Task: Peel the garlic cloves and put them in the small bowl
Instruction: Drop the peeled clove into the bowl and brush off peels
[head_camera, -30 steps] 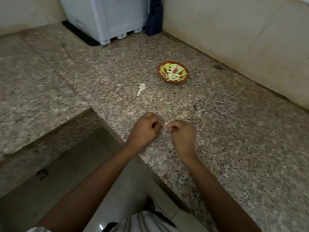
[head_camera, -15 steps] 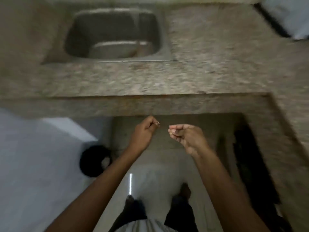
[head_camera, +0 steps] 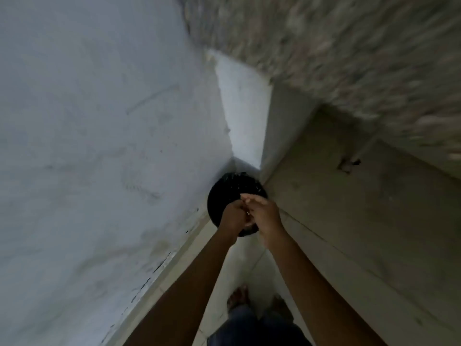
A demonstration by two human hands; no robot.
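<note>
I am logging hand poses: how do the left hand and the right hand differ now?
The left hand has curled fingers; the right hand has straighter fingers, pointing ahead. The left hand looks darker, shaded; the right hand catches more light. Both meet above the black round container.

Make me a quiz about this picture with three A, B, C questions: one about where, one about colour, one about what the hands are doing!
1. Where are the left hand and right hand?
A) above the round bin
B) in a sink
C) on a bowl
2. What colour is the bin?
A) red
B) black
C) yellow
3. How are the hands?
A) far apart
B) flat on the wall
C) together

Answers: 1 A, they overlap the bin on the floor. 2 B, it looks black. 3 C, their fingers meet.
</note>
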